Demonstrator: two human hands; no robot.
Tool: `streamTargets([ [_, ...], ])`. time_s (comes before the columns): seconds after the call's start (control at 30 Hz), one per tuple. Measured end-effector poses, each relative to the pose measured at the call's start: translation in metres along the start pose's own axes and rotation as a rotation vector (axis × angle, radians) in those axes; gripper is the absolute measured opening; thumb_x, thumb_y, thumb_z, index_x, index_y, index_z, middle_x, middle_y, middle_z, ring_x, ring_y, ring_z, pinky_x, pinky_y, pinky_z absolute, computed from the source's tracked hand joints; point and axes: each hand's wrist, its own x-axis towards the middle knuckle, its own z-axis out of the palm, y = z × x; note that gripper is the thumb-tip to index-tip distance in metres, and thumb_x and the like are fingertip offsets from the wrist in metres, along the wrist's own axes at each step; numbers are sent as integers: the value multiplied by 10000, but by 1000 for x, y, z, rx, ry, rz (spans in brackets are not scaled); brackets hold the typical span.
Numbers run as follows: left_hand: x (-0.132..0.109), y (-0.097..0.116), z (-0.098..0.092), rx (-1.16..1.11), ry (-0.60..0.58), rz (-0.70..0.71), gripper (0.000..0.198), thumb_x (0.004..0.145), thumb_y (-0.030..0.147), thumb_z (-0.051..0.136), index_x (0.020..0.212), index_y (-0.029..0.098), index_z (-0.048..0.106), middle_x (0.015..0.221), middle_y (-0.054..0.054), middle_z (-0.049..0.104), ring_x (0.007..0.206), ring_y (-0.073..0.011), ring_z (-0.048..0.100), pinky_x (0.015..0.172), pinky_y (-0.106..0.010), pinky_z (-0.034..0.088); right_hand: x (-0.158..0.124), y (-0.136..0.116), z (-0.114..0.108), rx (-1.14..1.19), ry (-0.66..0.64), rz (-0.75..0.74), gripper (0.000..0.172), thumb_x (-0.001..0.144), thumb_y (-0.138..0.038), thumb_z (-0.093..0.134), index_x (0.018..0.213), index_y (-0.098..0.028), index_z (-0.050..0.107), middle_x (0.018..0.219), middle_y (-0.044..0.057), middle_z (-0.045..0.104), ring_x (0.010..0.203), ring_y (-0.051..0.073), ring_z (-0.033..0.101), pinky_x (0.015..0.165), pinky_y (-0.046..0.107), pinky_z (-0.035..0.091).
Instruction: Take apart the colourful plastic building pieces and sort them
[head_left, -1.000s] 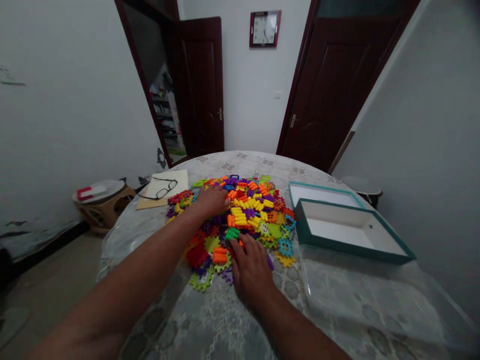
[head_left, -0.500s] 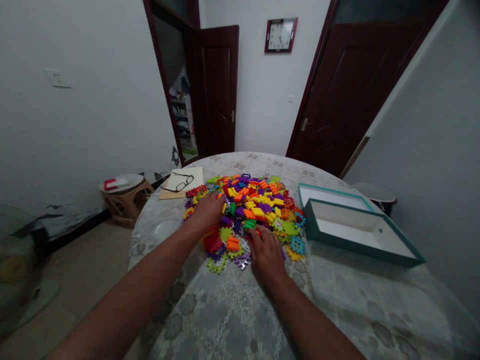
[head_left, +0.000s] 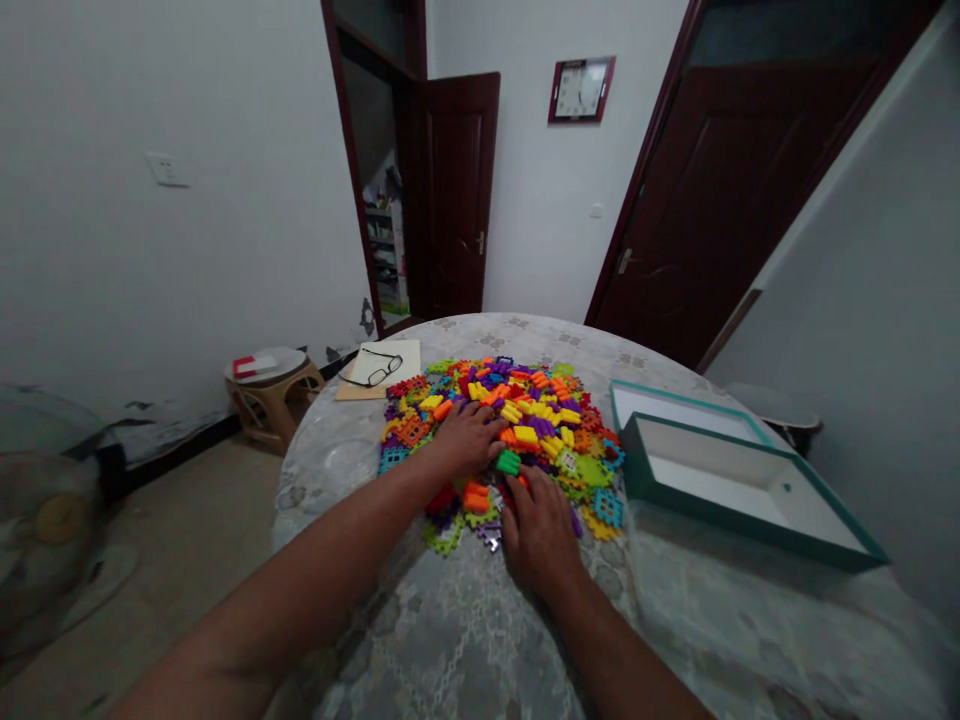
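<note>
A heap of plastic building blocks [head_left: 536,408] in many colours covers the middle of the table. My left hand [head_left: 469,440] lies over the left-centre of the heap, palm down, fingers spread on the pieces. At the near edge my right hand [head_left: 544,515] rests with fingers stretched forward and thumb apart. A green block [head_left: 508,462] sits between the two hands, just ahead of the right fingertips. A red-orange bit shows by the right index finger; what lies under the palm is hidden. An orange block [head_left: 476,496] is on the near side, left of the right thumb.
An open teal box [head_left: 742,515] with a white inside stands on the right, its lid [head_left: 686,405] behind it. Eyeglasses [head_left: 382,370] lie on paper at the far left. A patterned cloth [head_left: 450,640] covers the round table. A stool [head_left: 277,400] stands left.
My left hand has moved right across the heap, closer to the green block and my right hand. The right hand stays at the near edge. The whole view has shifted slightly.
</note>
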Motion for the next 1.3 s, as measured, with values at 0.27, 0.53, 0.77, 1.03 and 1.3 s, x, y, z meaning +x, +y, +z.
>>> streamTargets([
  [0.27, 29, -33, 10, 25, -34, -132, 407, 1093, 526, 510, 1368, 329, 737, 1384, -105, 708, 1329, -331, 618, 1156, -523, 437, 1, -4, 0, -16, -31, 31, 426, 1050, -249, 567, 1458, -205, 682, 1563, 155, 602, 1477, 353, 507, 1260, 566, 406],
  [0.53, 43, -50, 10, 26, -4, -342, 353, 1042, 257, 515, 1293, 156, 741, 1314, -200, 715, 1276, -341, 641, 1111, -466, 506, 2, -3, 0, 6, -41, 43, 413, 1061, -266, 554, 1449, -228, 692, 1557, 150, 612, 1488, 359, 500, 1252, 584, 400],
  [0.77, 21, -46, -11, 44, 36, -419, 353, 997, 136, 491, 1239, 123, 748, 1264, -214, 715, 1230, -335, 646, 1108, -462, 503, 3, -3, -2, 1, -64, 39, 430, 1066, -264, 545, 1475, -222, 673, 1568, 150, 596, 1482, 351, 493, 1253, 569, 397],
  [1.03, -11, -21, -17, 78, 27, -672, 514, 1036, 562, 578, 1315, 149, 702, 1313, -236, 707, 1193, -406, 682, 988, -520, 547, 3, 0, 1, -19, -48, 26, 418, 1064, -265, 555, 1457, -227, 690, 1552, 158, 609, 1480, 352, 497, 1247, 571, 396],
  [1.3, -25, 0, -8, -30, 102, -572, 450, 1058, 514, 591, 1366, 198, 680, 1407, -178, 680, 1301, -344, 647, 1124, -507, 497, 3, 5, 1, -16, -35, -7, 422, 1080, -247, 507, 1459, -195, 686, 1537, 175, 615, 1468, 344, 507, 1236, 551, 391],
])
